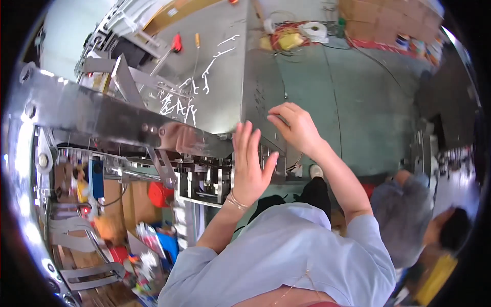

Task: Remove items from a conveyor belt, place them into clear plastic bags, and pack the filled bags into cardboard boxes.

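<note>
Metal beam [115,117] just left of left hand [249,174], spread, empty; right hand [300,129] curled, contents unclear.

So the floor [368,112] is this smooth grey-green stuff, kinda shiny, with a dark cable [379,63] snaking across it. Big cardboard boxes [391,21] sit along the far edge, more brown cardboard [134,204] lower left. Lighting's pretty bright overall, honestly.

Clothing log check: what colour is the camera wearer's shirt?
The shirt is pale blue, best seen in the head view.
</note>
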Motion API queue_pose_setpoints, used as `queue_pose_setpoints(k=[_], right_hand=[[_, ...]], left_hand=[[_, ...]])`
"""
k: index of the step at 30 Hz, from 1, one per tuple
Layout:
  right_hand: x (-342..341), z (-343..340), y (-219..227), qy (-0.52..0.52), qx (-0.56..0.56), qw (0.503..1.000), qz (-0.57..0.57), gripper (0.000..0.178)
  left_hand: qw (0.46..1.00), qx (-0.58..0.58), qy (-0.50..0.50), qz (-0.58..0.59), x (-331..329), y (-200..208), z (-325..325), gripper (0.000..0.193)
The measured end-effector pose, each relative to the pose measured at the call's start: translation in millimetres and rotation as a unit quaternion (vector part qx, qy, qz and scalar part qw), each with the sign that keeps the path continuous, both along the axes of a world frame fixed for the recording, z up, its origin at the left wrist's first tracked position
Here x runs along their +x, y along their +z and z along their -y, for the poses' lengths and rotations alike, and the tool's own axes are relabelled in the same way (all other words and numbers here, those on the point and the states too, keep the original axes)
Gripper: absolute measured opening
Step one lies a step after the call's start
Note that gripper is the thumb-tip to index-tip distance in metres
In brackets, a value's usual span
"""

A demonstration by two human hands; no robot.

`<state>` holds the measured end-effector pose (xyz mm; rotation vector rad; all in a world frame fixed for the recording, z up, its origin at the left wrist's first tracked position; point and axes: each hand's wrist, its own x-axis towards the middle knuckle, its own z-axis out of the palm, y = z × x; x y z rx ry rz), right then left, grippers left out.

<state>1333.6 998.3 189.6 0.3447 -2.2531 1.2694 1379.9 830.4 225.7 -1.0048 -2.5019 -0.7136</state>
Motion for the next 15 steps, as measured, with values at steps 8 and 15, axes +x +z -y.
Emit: queue_pose_setpoints(k=[8, 15], right_hand=[[-205, 24, 50, 0.101, 0.193, 0.971, -0.094, 0.011], [-334, 60, 70, 0.161, 0.473, 0.844, -0.194, 0.019]], left_hand=[[0.973, -0.034, 0.224, -0.047, -48, -9, -19, 0.05], [0.955, -0.012, 0.282, -0.089, -62, -4, -36, 0.04]])
